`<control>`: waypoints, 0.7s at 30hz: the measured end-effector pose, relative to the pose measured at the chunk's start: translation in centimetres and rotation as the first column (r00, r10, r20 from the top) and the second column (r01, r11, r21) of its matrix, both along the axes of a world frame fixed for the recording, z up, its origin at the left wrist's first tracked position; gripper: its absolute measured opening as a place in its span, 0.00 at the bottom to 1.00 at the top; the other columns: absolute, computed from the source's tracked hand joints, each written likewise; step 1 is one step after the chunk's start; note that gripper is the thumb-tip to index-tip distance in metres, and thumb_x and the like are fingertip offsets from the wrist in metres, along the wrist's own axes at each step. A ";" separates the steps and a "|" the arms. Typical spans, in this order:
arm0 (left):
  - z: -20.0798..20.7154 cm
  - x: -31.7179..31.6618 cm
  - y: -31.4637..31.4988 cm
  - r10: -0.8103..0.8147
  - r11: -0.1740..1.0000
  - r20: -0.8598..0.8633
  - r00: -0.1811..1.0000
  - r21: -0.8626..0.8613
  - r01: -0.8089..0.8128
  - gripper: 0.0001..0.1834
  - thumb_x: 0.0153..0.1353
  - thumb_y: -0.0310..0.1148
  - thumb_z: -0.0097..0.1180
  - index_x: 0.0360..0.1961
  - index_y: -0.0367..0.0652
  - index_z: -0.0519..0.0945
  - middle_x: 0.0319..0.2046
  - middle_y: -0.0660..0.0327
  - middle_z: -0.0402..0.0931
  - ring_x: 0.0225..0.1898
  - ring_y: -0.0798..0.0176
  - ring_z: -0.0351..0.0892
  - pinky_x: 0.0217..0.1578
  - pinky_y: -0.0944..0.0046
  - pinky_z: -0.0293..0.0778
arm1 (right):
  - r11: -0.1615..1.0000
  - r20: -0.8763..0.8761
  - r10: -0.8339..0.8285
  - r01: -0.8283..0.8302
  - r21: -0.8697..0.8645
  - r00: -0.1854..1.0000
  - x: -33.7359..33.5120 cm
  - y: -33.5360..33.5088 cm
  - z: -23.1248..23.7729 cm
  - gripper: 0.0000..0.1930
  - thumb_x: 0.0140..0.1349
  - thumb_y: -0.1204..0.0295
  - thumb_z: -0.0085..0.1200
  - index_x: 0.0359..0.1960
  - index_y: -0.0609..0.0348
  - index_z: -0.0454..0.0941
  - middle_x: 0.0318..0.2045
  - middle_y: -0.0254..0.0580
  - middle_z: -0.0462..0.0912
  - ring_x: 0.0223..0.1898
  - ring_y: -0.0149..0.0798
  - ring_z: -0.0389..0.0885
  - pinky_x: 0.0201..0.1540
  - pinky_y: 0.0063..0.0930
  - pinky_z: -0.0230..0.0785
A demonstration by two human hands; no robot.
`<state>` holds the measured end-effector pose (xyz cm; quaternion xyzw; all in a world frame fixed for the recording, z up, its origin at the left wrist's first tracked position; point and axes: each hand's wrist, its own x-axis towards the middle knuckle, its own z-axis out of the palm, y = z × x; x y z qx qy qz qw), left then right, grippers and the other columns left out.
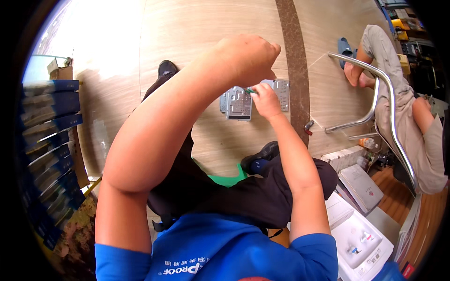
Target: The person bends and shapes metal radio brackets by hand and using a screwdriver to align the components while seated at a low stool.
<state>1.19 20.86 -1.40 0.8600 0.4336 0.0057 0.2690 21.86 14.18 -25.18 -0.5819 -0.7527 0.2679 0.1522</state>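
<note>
My left hand [255,58] is raised above the floor, its arm crossing the view from lower left. Its fingers curl inward; whatever they grip is hidden behind the hand. Lower down and closer to me, my right hand [266,100] pinches a small green piece [251,91], too small to name for sure. Beneath both hands a grey metal case [239,105] with slots and holes lies on the floor. Beside it on the right is a grey perforated metal panel [283,93], partly covered by my right hand.
A small red and black object [308,126] lies on the tiled floor. Stacked blue boxes [51,112] stand on the left. Rightward, a person in beige trousers [386,103] sits by a bent metal tube frame [396,117]. A white tray [349,220] is at lower right. Green plastic [227,180] shows between my legs.
</note>
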 end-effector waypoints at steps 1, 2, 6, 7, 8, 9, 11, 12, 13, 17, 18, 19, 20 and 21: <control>0.0 -0.1 0.0 0.003 1.000 -0.026 1.000 -0.005 -0.003 0.21 0.61 0.37 0.60 0.52 0.37 0.74 0.39 0.47 0.81 0.48 0.46 0.80 0.47 0.49 0.75 | 0.998 0.069 0.008 -0.012 0.068 0.998 -0.8 -0.1 -0.5 0.09 0.60 0.68 0.57 0.40 0.56 0.78 0.40 0.48 0.79 0.45 0.52 0.78 0.50 0.44 0.72; 0.0 0.0 0.1 0.002 1.000 -0.032 0.999 -0.018 -0.003 0.21 0.61 0.37 0.60 0.52 0.37 0.74 0.39 0.47 0.81 0.48 0.46 0.80 0.47 0.49 0.75 | 0.990 0.139 0.010 -0.029 0.136 0.990 -1.3 -0.2 -0.8 0.12 0.59 0.67 0.57 0.43 0.55 0.77 0.41 0.48 0.79 0.45 0.53 0.78 0.50 0.45 0.72; 0.3 1.5 0.6 -0.014 0.992 -0.082 0.997 -0.126 0.004 0.19 0.61 0.38 0.60 0.48 0.37 0.75 0.38 0.48 0.82 0.46 0.46 0.81 0.47 0.50 0.76 | 0.992 0.293 0.085 -0.109 0.068 0.953 -0.6 -0.6 -3.5 0.10 0.60 0.71 0.53 0.42 0.57 0.74 0.41 0.50 0.78 0.46 0.55 0.78 0.50 0.48 0.72; 0.3 1.7 0.7 -0.014 0.991 -0.078 0.997 -0.130 0.004 0.18 0.61 0.38 0.60 0.47 0.37 0.75 0.37 0.48 0.82 0.46 0.46 0.81 0.47 0.50 0.76 | 0.992 0.293 0.083 -0.107 0.067 0.953 -0.4 -0.7 -4.0 0.10 0.60 0.71 0.53 0.42 0.57 0.74 0.41 0.50 0.78 0.46 0.55 0.78 0.50 0.48 0.72; 0.2 1.8 0.7 -0.017 0.992 -0.076 0.997 -0.129 0.007 0.18 0.61 0.38 0.60 0.47 0.37 0.75 0.37 0.48 0.82 0.46 0.46 0.81 0.47 0.50 0.76 | 0.989 0.301 0.079 -0.111 0.093 0.950 -0.1 -0.9 -4.4 0.09 0.60 0.72 0.52 0.41 0.57 0.74 0.41 0.51 0.78 0.45 0.55 0.78 0.50 0.48 0.72; 0.0 1.8 0.7 -0.031 0.993 -0.062 0.998 -0.115 0.024 0.19 0.61 0.38 0.60 0.47 0.37 0.75 0.38 0.49 0.82 0.46 0.46 0.81 0.48 0.50 0.76 | 0.986 0.308 0.077 -0.119 0.119 0.948 -0.1 -1.0 -4.3 0.08 0.60 0.73 0.51 0.40 0.58 0.74 0.41 0.51 0.78 0.45 0.56 0.78 0.49 0.49 0.72; -0.3 1.9 0.6 -0.050 0.994 -0.042 0.998 -0.094 0.046 0.19 0.61 0.39 0.61 0.47 0.37 0.75 0.38 0.49 0.82 0.46 0.46 0.81 0.48 0.50 0.76 | 0.994 0.269 0.020 -0.049 0.102 0.963 0.6 -1.4 -4.0 0.08 0.59 0.74 0.51 0.41 0.58 0.74 0.42 0.51 0.78 0.45 0.55 0.78 0.49 0.48 0.73; -0.2 2.0 0.5 -0.049 0.995 -0.037 0.998 -0.087 0.045 0.19 0.61 0.38 0.61 0.48 0.38 0.75 0.39 0.49 0.81 0.47 0.46 0.80 0.48 0.50 0.76 | 0.997 0.229 -0.036 0.018 0.079 0.973 0.8 -1.5 -3.4 0.09 0.59 0.74 0.51 0.41 0.58 0.74 0.42 0.51 0.78 0.45 0.55 0.79 0.49 0.47 0.73; -0.2 2.1 0.5 -0.049 0.996 -0.030 0.998 -0.078 0.047 0.19 0.61 0.38 0.61 0.48 0.38 0.75 0.39 0.49 0.81 0.47 0.46 0.80 0.48 0.51 0.75 | 0.996 0.235 -0.042 0.023 0.084 0.971 1.4 -1.6 -2.7 0.09 0.59 0.74 0.51 0.41 0.58 0.74 0.42 0.51 0.78 0.45 0.55 0.79 0.49 0.47 0.73; 0.8 1.8 0.0 -0.050 0.997 -0.013 0.999 -0.060 0.049 0.20 0.60 0.39 0.61 0.48 0.38 0.74 0.41 0.49 0.81 0.49 0.46 0.79 0.49 0.50 0.75 | 0.978 0.036 -0.176 0.178 -0.108 0.984 3.1 -0.7 4.3 0.10 0.57 0.74 0.54 0.41 0.61 0.76 0.37 0.50 0.81 0.40 0.52 0.81 0.44 0.40 0.75; 0.9 1.8 0.0 -0.044 0.998 -0.001 0.999 -0.043 0.044 0.21 0.60 0.39 0.61 0.51 0.38 0.74 0.41 0.49 0.81 0.49 0.46 0.79 0.50 0.50 0.74 | 0.956 -0.057 -0.223 0.207 -0.209 0.973 3.7 -0.6 6.9 0.10 0.57 0.74 0.55 0.41 0.62 0.76 0.34 0.50 0.82 0.37 0.50 0.82 0.42 0.38 0.75; 0.9 2.1 -0.1 -0.043 0.999 0.011 0.999 -0.028 0.044 0.23 0.61 0.39 0.61 0.53 0.39 0.73 0.42 0.49 0.81 0.49 0.46 0.79 0.50 0.50 0.74 | 0.954 -0.118 -0.244 0.217 -0.207 0.962 4.5 -0.4 8.6 0.11 0.56 0.74 0.58 0.40 0.63 0.77 0.30 0.48 0.83 0.33 0.47 0.82 0.39 0.35 0.74; 0.8 2.3 -0.1 -0.061 0.998 0.017 0.998 -0.025 0.062 0.23 0.61 0.39 0.61 0.53 0.39 0.73 0.42 0.49 0.81 0.49 0.46 0.79 0.50 0.50 0.74 | 0.945 -0.104 -0.259 0.230 -0.233 0.960 4.8 -0.4 10.6 0.12 0.57 0.74 0.58 0.43 0.63 0.77 0.32 0.45 0.84 0.33 0.39 0.82 0.39 0.32 0.74; 0.6 2.5 -0.3 -0.053 0.999 0.043 0.998 0.000 0.053 0.25 0.61 0.40 0.61 0.56 0.40 0.72 0.43 0.49 0.80 0.50 0.46 0.78 0.50 0.51 0.74 | 0.944 -0.231 -0.278 0.220 -0.248 0.932 5.4 -0.8 12.0 0.13 0.59 0.75 0.58 0.45 0.65 0.78 0.33 0.42 0.84 0.34 0.35 0.82 0.39 0.29 0.74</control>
